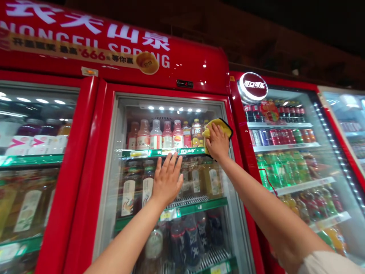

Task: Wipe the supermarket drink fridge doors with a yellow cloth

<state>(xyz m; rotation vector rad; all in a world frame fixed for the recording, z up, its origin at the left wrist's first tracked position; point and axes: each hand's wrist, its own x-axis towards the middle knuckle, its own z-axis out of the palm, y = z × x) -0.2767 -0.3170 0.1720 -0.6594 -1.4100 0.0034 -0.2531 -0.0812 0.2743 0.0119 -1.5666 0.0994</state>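
My right hand (219, 144) presses a yellow cloth with a black edge (225, 124) on the glass door (171, 99) of a red drinks fridge, near the upper right of the pane. Folds of the cloth show around the fingers. Lower and to the left, my left hand (168, 179) lies on the same glass, fingers stretched and holding nothing. Behind the pane, pink-capped juice bottles (167, 134) stand on the top shelf, level with the cloth. Dark-capped bottles with white labels (129, 190) stand behind and beside my left hand.
A second fridge door with bottles (25, 139) stands at the left. On the right is another red-framed fridge (245, 160) with cans and bottles, bearing a round lit sign (253, 86). A small dark display (184, 83) sits above the middle door.
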